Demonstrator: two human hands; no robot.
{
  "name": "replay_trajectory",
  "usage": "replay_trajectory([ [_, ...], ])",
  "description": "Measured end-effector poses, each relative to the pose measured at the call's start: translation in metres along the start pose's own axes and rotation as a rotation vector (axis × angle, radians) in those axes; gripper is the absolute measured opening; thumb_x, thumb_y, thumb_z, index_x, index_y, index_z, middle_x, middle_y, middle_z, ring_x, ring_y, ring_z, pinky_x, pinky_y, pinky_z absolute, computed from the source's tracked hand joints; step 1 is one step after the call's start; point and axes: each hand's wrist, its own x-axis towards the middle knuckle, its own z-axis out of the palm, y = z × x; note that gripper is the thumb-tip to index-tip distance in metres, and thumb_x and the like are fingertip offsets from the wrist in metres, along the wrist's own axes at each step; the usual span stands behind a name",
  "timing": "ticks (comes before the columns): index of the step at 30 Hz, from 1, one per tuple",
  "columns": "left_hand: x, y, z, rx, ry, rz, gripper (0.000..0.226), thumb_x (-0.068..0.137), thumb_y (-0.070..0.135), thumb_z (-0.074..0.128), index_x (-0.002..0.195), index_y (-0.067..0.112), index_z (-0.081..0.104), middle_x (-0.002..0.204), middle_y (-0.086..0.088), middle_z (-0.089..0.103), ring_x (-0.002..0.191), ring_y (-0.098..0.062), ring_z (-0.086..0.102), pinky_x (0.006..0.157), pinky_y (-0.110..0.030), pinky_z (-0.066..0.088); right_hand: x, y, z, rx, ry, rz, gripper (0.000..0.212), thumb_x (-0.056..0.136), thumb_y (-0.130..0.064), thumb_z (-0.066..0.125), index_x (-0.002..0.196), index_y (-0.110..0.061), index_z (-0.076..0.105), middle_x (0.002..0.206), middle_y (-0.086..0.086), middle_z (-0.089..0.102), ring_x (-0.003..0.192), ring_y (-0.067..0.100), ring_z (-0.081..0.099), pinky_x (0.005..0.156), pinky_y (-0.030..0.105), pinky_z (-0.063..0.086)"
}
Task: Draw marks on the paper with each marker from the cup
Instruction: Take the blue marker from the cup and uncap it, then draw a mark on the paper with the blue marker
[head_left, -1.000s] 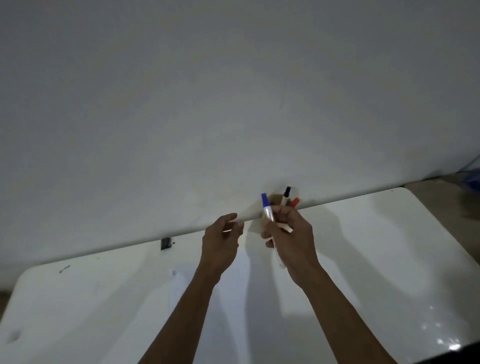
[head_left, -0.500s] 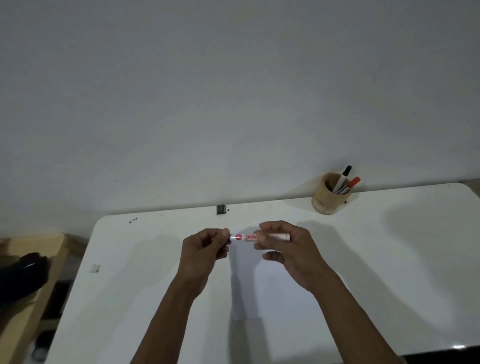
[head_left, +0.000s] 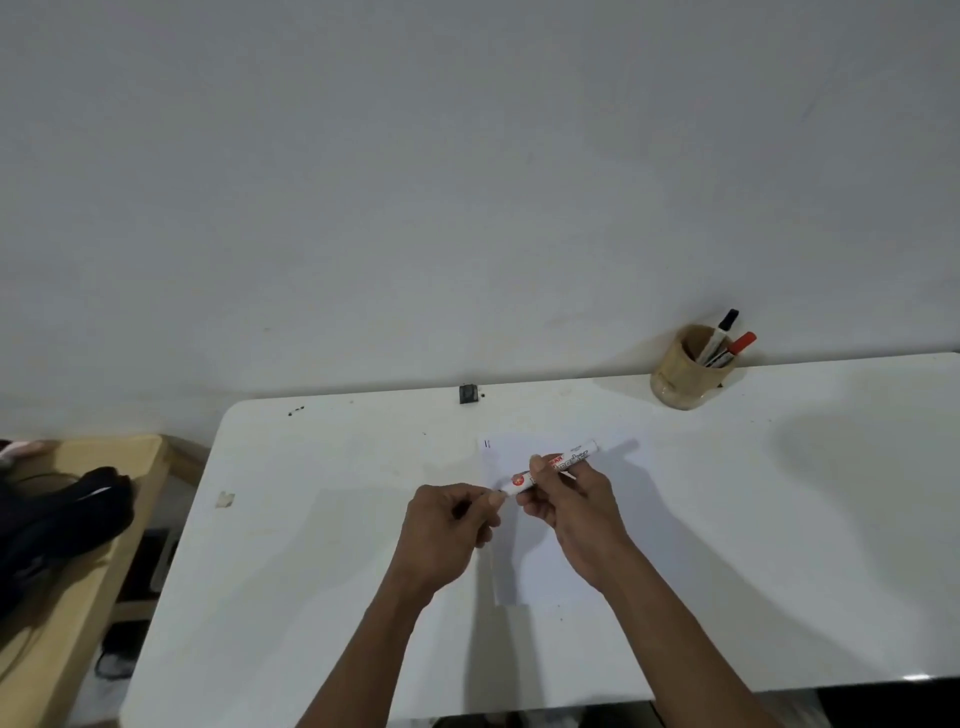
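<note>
R hand (head_left: 569, 506) fingers pinch the white-barrelled marker (head_left: 556, 464) above the white paper sheet (head_left: 524, 519), mid-table; L hand (head_left: 449, 525) curled at its near-left end (cap grip? cannot tell). Risk: a sudden pull could streak ink onto skin.

The middle of the bench (head_left: 779, 545) is occupied by both hands, held close together above the paper (head_left: 613, 457). Open surface is left to either side. The far right corner is blocked by the cup (head_left: 680, 382), set against the wall.
</note>
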Motion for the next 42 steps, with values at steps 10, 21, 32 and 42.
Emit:
replay_trajectory([
  [10, 0.029, -0.02, -0.015, 0.344, 0.271, -0.041, 0.007, 0.085, 0.023, 0.074, 0.081, 0.018, 0.072, 0.06, 0.009, 0.066, 0.059, -0.008, 0.059, 0.059, -0.018, 0.043, 0.011, -0.015, -0.021, 0.046, 0.086, -0.054, 0.011, 0.099, -0.013, 0.065, 0.096, -0.002, 0.066, 0.085, 0.016, 0.075, 0.067, 0.023, 0.067, 0.066, 0.028, 0.06],
  [21, 0.096, -0.019, -0.015, 0.572, 0.262, -0.006, 0.01, 0.089, 0.004, 0.061, 0.092, 0.001, 0.07, 0.087, -0.014, 0.07, 0.079, -0.03, 0.063, 0.073, -0.038, 0.053, 0.009, -0.006, -0.019, 0.039, 0.153, -0.078, 0.01, 0.098, -0.014, 0.067, 0.091, -0.007, 0.067, 0.085, 0.017, 0.076, 0.068, 0.023, 0.068, 0.065, 0.031, 0.059],
  [32, 0.094, -0.037, -0.01, 0.509, 0.256, -0.075, 0.04, 0.089, 0.013, 0.066, 0.128, 0.007, 0.058, 0.102, -0.012, 0.068, 0.099, -0.029, 0.062, 0.085, -0.031, 0.046, 0.018, -0.004, -0.027, 0.003, 0.192, -0.069, 0.028, 0.077, -0.002, 0.087, 0.095, -0.008, 0.066, 0.079, 0.014, 0.075, 0.064, 0.024, 0.073, 0.064, 0.029, 0.06],
  [42, 0.024, -0.078, 0.02, 0.832, 0.319, 0.264, 0.034, 0.095, 0.036, 0.054, 0.124, 0.019, 0.058, 0.12, -0.004, 0.063, 0.111, -0.029, 0.057, 0.093, -0.041, 0.045, 0.049, -0.003, -0.028, -0.085, 0.096, -0.071, 0.017, 0.083, 0.001, 0.08, 0.08, -0.015, 0.074, 0.071, 0.005, 0.075, 0.066, 0.021, 0.072, 0.064, 0.029, 0.059],
])
